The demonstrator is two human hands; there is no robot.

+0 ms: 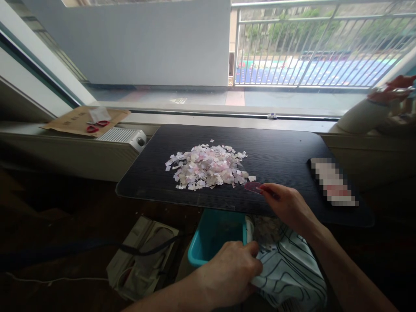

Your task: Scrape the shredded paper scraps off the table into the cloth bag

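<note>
A heap of small cut paper pieces (209,167), white and pale pink, lies on the dark tabletop (276,147). My right hand (289,201) pinches a thin, translucent pinkish strip (252,186) just at the heap's right edge. Below the table's front edge, my left hand (232,264) is closed on the rim of a pale cloth bag (292,268) with dark wavy lines. More paper scraps (268,229) show inside the bag's mouth. Beside it, behind my left wrist, stands a turquoise bin (208,234), its inside dim.
A phone (333,182), partly blurred out, lies on the table's right side. Red-handled scissors (97,125) rest on a brown envelope (74,120) on the left sill. A radiator (123,136) juts out there. A box with cables (143,255) sits on the floor.
</note>
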